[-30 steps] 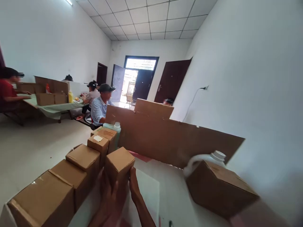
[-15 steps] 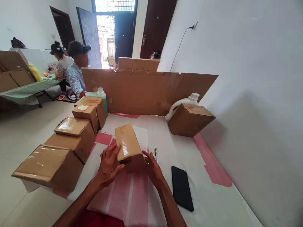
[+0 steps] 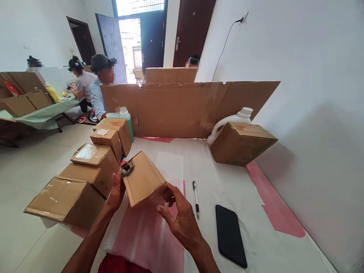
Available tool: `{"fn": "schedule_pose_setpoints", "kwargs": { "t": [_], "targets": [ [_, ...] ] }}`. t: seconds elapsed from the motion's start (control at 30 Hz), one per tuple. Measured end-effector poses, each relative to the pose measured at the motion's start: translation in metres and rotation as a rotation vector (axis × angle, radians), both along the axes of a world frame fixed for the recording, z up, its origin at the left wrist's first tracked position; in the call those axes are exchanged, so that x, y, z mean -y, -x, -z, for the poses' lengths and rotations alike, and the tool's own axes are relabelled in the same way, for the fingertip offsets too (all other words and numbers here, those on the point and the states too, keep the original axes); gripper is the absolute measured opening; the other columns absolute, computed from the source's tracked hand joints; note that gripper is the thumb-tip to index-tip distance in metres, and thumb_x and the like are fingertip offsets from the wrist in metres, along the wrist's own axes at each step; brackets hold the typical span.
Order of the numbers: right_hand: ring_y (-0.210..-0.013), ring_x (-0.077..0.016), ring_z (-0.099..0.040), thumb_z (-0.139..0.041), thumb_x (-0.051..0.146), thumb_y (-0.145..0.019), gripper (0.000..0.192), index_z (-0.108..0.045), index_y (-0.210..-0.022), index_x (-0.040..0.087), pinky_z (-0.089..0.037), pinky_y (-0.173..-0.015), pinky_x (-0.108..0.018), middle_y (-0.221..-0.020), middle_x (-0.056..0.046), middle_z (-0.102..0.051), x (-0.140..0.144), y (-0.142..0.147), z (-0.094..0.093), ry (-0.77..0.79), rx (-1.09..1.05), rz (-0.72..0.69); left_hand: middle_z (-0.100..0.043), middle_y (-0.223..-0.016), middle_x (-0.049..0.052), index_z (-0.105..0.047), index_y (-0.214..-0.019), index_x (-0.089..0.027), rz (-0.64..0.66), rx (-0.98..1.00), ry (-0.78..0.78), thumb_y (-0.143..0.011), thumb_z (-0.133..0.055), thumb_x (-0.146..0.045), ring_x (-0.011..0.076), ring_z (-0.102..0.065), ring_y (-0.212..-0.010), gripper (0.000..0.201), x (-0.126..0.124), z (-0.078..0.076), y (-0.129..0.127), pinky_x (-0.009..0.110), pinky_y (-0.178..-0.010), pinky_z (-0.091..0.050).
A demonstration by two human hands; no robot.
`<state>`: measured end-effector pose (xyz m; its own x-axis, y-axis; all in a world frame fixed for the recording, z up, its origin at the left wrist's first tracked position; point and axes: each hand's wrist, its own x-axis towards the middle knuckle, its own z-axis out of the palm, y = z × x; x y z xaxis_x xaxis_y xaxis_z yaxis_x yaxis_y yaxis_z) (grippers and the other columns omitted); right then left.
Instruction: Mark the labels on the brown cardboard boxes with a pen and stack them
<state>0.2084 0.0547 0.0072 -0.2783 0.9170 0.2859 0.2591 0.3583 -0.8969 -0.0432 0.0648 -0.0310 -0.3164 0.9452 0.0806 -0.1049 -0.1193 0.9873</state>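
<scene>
We are holding one small cardboard box [image 3: 143, 178] tilted up off the table [image 3: 216, 182], between both hands. Our left hand [image 3: 116, 193] is gripping its left end, fingers wrapped behind the box and the thumb at the near edge, just below a torn, dark opening at that upper left corner. Our right hand [image 3: 178, 212] is sitting at the lower right corner, fingers half curled and only loosely spread, the fingertips touching the box's underside; we cannot tell how firmly it is gripping. The box's long axis is running from upper left, by the left fingers, down to the right, toward the right fingers, so the left hand is the nearer to the opening.

Counting outward from the fingers: five closed cartons [image 3: 85, 178] are standing in a row just left of the left hand, and one larger carton [image 3: 241, 144] is lying well beyond the right hand, leaning against one white jug [image 3: 227, 123]. One pen [image 3: 195, 193] and one black phone [image 3: 230, 235] are lying just right of the right hand. One green bottle [image 3: 125, 117] is standing beyond the row.
</scene>
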Motion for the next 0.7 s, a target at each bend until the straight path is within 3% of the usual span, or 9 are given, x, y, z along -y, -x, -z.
{"fn": "schedule_pose_setpoints", "kwargs": {
  "t": [0.1, 0.17, 0.23, 0.37, 0.5, 0.6, 0.7],
  "targets": [
    [-0.073, -0.0195, -0.058, -0.058, 0.053, -0.096, 0.032, -0.065, -0.101, 0.022, -0.049, -0.067, -0.032, -0.082, -0.004, -0.065, -0.004, 0.001, -0.001, -0.033, 0.043, 0.096, -0.052, -0.155, 0.008, -0.053, -0.145, -0.024, 0.063, -0.022, 0.003, -0.091, -0.032, -0.083, 0.028, -0.03, -0.155, 0.083, -0.003, -0.016, -0.007, 0.045, -0.13, -0.015],
    [-0.064, -0.0176, -0.054, -0.059, 0.054, -0.095, 0.034, -0.059, -0.08, 0.023, -0.045, -0.061, -0.03, -0.071, 0.0, -0.06, -0.004, -0.002, 0.003, 0.003, 0.077, 0.104, -0.053, -0.153, 0.008, -0.053, -0.144, -0.023, 0.089, -0.092, 0.009, -0.095, -0.03, -0.078, 0.027, -0.03, -0.154, 0.078, -0.004, -0.026, -0.018, 0.044, -0.129, -0.015],
    [-0.062, -0.0175, -0.052, -0.06, 0.056, -0.094, 0.037, -0.057, -0.076, 0.024, -0.043, -0.059, -0.029, -0.068, 0.0, -0.058, 0.002, -0.009, 0.007, 0.044, 0.099, 0.086, -0.054, -0.151, 0.01, -0.051, -0.144, -0.021, 0.128, -0.158, -0.009, -0.098, -0.033, -0.072, 0.0283, -0.036, -0.15, 0.071, -0.006, -0.037, -0.032, 0.045, -0.127, -0.022],
    [-0.07, -0.0209, -0.058, -0.057, 0.061, -0.092, 0.037, -0.063, -0.093, 0.024, -0.048, -0.064, -0.031, -0.081, -0.003, -0.066, 0.02, -0.033, 0.003, 0.177, 0.055, 0.05, -0.058, -0.142, 0.011, -0.046, -0.146, -0.021, 0.246, -0.136, -0.072, -0.096, -0.052, -0.057, 0.0308, -0.051, -0.133, 0.061, -0.006, -0.055, -0.057, 0.042, -0.111, -0.041],
    [-0.084, -0.0243, -0.063, -0.049, 0.071, -0.09, 0.053, -0.064, -0.112, 0.025, -0.053, -0.074, -0.033, -0.104, -0.006, -0.07, 0.038, -0.058, -0.011, 0.274, -0.036, -0.034, -0.06, -0.132, 0.009, -0.047, -0.143, -0.022, 0.411, -0.123, -0.14, -0.089, -0.057, -0.052, 0.0299, -0.057, -0.116, 0.063, 0.0, -0.063, -0.073, 0.041, -0.1, -0.046],
    [-0.088, -0.0256, -0.064, -0.049, 0.068, -0.093, 0.053, -0.066, -0.119, 0.025, -0.054, -0.072, -0.033, -0.111, -0.009, -0.07, 0.043, -0.065, -0.016, 0.325, 0.024, 0.05, -0.062, -0.127, 0.01, -0.05, -0.142, -0.022, 0.498, -0.264, -0.159, -0.086, -0.06, -0.05, 0.0306, -0.058, -0.111, 0.063, 0.005, -0.064, -0.082, 0.042, -0.098, -0.047],
    [-0.105, -0.0273, -0.065, -0.053, 0.062, -0.095, 0.052, -0.059, -0.132, 0.026, -0.057, -0.078, -0.034, -0.125, -0.01, -0.067, 0.035, -0.057, -0.018, 0.311, -0.005, 0.207, -0.057, -0.137, 0.012, -0.047, -0.145, -0.022, 0.516, -0.354, -0.178, -0.088, -0.057, -0.048, 0.034, -0.055, -0.121, 0.063, 0.009, -0.062, -0.089, 0.047, -0.104, -0.043]
  ]
}}
